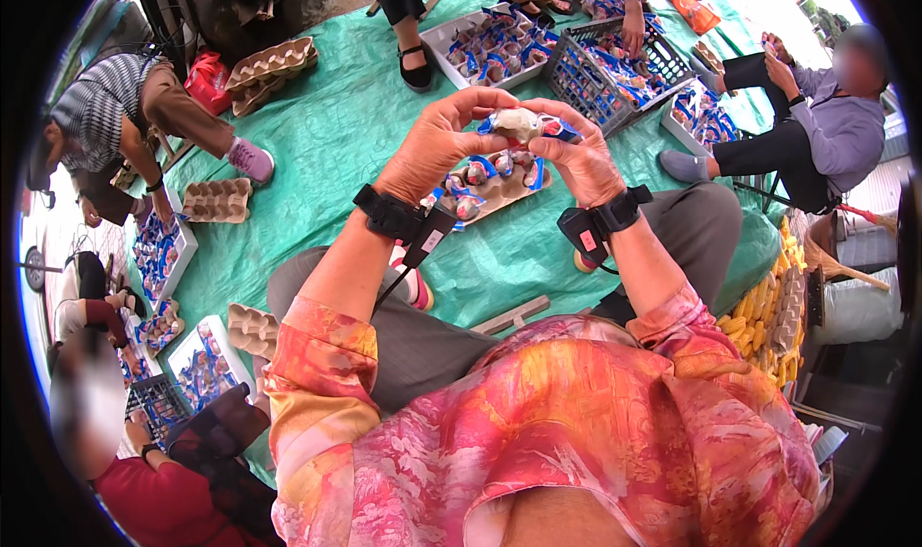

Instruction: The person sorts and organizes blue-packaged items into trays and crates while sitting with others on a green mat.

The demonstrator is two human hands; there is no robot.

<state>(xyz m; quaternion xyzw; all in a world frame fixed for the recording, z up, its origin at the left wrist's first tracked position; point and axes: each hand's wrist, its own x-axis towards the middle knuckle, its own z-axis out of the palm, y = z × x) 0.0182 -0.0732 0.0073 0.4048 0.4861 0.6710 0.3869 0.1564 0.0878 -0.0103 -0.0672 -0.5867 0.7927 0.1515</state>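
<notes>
Both my hands hold one small plastic packet (520, 125), blue, red and clear, with a greyish rounded item inside. My left hand (439, 140) pinches its left end between thumb and fingers, and my right hand (580, 147) grips the right end. Just below them on the green tarp rests a cardboard egg tray (497, 195) with several similar wrapped packets in its cups. Each wrist wears a black strap with a small box. What exactly the packet contains cannot be told.
Ahead stand a white box (439, 43) and a dark plastic crate (576, 86), both full of packets. Co-workers sit around the green tarp (317, 143). Empty egg trays (216, 200) lie at left; corn cobs (749, 324) are piled at right, near a broom (828, 259).
</notes>
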